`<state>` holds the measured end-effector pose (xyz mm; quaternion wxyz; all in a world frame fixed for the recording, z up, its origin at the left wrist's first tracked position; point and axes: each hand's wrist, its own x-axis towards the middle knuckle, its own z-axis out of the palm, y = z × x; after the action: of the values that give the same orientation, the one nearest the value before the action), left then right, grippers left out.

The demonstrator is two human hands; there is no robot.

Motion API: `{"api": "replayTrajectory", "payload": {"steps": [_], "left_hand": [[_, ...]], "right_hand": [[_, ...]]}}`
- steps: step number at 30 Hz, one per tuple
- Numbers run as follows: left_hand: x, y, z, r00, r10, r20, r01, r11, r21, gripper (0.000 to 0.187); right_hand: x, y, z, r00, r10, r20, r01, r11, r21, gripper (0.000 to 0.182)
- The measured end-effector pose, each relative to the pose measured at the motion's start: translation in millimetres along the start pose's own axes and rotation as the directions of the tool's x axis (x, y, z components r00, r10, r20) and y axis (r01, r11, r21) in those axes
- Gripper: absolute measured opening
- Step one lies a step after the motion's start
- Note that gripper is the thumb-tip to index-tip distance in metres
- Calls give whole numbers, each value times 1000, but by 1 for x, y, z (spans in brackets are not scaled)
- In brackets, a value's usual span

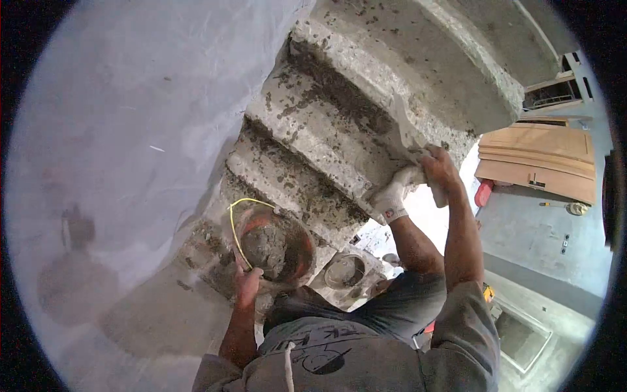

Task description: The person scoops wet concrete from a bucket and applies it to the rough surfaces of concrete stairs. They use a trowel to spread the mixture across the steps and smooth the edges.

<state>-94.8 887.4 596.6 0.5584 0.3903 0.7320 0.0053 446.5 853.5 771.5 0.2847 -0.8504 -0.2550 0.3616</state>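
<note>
My left hand (247, 283) is closed round the thin yellow handle (234, 225) of a bucket, at its near side. The round bucket (305, 251) has an orange-red inner wall and holds grey wet mortar (266, 248). At the right edge of the stairs, my right hand (440, 168) grips a long, flat, grey tool (410, 127) like a trowel; its exact shape is partly hidden by my fingers. Beside that hand, my foot in a white sock or shoe (393, 196) rests at the edge of a step. Rough concrete steps (313, 140) are spattered with dark mortar.
A smooth grey wall (144, 117) borders the stairs on the left. A second round container (344, 270) stands right of the bucket. Stacked wooden panels (542, 157) lean at the far right, near a red object (483, 193). The stairs' right side drops off to a lower floor.
</note>
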Motion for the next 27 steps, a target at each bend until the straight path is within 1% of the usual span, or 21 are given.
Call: {"api": "replayTrajectory", "payload": {"steps": [1,2,3,5,6,7,8,9,11,12,13,14,16,18,19,21,22,24,25,26,27], "left_hand": [[-9,19,5,999,-44,28,48,984,-169,87],[-10,28,9,999,-30,38,37,983,-179,87],[-11,33,12,1000,21,-9,-22,986,-168,87],[-17,33,14,996,65,-57,-73,985,-159,86],[-19,32,12,999,51,-4,-51,978,-204,79],[-21,33,8,998,44,47,-32,969,-245,72],[-23,35,5,998,53,45,-40,970,-240,72],[-26,39,5,996,84,39,-74,974,-212,75],[-42,58,4,988,152,36,-143,971,-190,74],[-31,50,9,975,216,47,-200,952,-234,75],[-21,38,11,962,267,49,-244,930,-274,76],[-30,48,7,960,275,54,-259,945,-199,78],[-43,59,0,963,267,44,-261,959,-110,80],[-47,63,-4,953,287,102,-277,956,-97,81],[-58,73,-7,952,290,99,-281,955,-97,81],[-77,85,-15,914,399,66,-395,916,-64,79],[-73,79,-16,916,396,65,-393,918,-59,79],[-67,74,-18,916,396,63,-401,909,115,75],[-71,75,-22,917,395,56,-398,910,115,75],[-76,76,-26,926,369,79,-376,919,114,75],[-83,80,-30,934,343,101,-353,929,113,75]], "right_hand": [[-15,-12,-10,1000,-4,-18,4,1000,-5,31],[-31,-21,-17,999,34,-35,-34,999,9,27],[-44,-25,-20,996,72,-48,-71,997,22,23],[-62,-14,-15,997,69,-25,-68,997,22,24],[-73,-7,-10,997,71,3,-71,997,37,26],[-87,-9,5,993,117,-30,-117,993,22,29],[-93,-5,17,989,149,7,-146,975,-167,33],[-91,38,33,997,-62,41,70,971,-230,31],[-127,19,72,985,-136,109,169,896,-410,34],[-129,39,94,966,-201,165,257,837,-482,34],[-141,23,106,949,-170,266,281,839,-467,34],[-156,9,120,918,-131,373,301,844,-444,34],[-165,25,152,847,-300,438,500,729,-467,33],[-170,14,178,870,-243,429,484,590,-647,32],[-168,13,189,870,-247,428,485,590,-646,32],[-156,23,218,860,-352,370,497,415,-762,32],[-149,26,234,860,-351,372,499,419,-759,32],[-132,23,259,872,-293,392,460,221,-860,33],[-129,20,264,869,-272,414,485,293,-824,30],[-131,20,265,864,-277,420,492,289,-821,30],[-133,24,265,816,-305,491,578,386,-719,30]]}}
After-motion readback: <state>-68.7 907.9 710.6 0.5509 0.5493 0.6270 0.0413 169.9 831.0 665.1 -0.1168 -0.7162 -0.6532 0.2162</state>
